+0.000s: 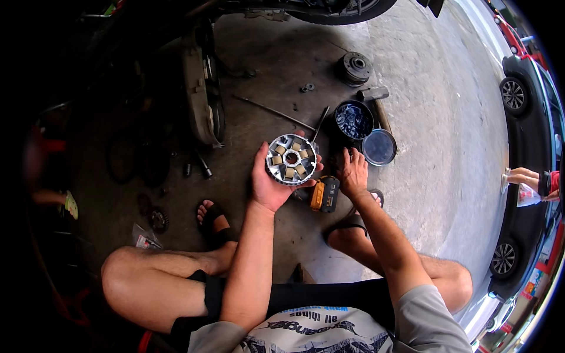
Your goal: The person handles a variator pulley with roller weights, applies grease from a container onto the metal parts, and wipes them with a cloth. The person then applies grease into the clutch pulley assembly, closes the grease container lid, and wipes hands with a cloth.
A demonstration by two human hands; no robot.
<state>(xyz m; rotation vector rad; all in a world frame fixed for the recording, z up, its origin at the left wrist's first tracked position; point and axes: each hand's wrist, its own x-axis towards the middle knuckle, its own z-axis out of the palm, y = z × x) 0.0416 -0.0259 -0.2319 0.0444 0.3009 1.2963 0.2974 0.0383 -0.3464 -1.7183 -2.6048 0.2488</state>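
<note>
My left hand (269,185) holds up a round silver variator (291,157), its open side facing me. Several tan roller weights sit in its slots around the central hole. My right hand (354,175) is just below an open black tub (354,119) of dark blue grease, fingers bent over something dark that I cannot make out. The tub's round lid (379,147) lies beside that hand. Between my hands a yellow and black battery pack (325,195) rests on the floor; whatever joins it is partly hidden.
A motorbike's grimy engine case (200,91) and wheel (353,13) are at the far side. A hammer (374,93), a pulley assembly (355,69), a long rod (273,112), a socket extension (203,164) and a toothed ring (158,219) lie around. A parked car (527,176) is right.
</note>
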